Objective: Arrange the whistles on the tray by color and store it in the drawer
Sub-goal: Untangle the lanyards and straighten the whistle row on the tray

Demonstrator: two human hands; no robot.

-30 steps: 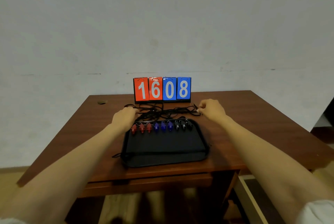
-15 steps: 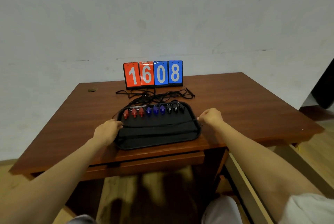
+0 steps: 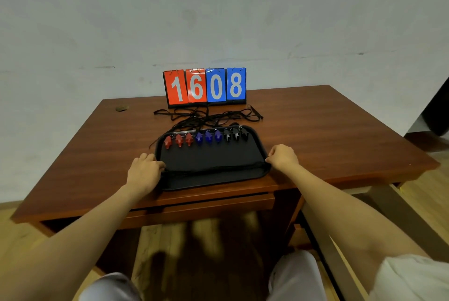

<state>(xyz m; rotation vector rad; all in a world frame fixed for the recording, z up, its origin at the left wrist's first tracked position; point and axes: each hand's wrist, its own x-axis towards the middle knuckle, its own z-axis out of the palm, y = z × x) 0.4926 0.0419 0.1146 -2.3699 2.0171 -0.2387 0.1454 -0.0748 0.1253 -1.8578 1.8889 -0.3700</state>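
Note:
A black tray [image 3: 218,182] lies at the desk's front edge. Along its far side stands a row of whistles: three red whistles [image 3: 178,140] at the left, three blue whistles [image 3: 208,136] in the middle, three black whistles [image 3: 235,133] at the right. A thin black cord [image 3: 213,167] runs straight across the near part of the tray. My left hand [image 3: 145,172] holds its left end at the tray's left rim, fingers curled. My right hand [image 3: 283,157] pinches the other end at the right rim. The drawer [image 3: 201,206] under the desktop is closed.
Tangled black lanyards [image 3: 206,116] trail from the whistles onto the brown desk behind the tray. A flip scoreboard [image 3: 205,86] reading 1608 stands at the back against the wall. A small dark object [image 3: 121,108] lies at the back left. My knees show below.
Both hands came back from the lanyard tangle behind the tray to the tray's two sides, drawing a cord across it. The camera pulled back and the view rose.

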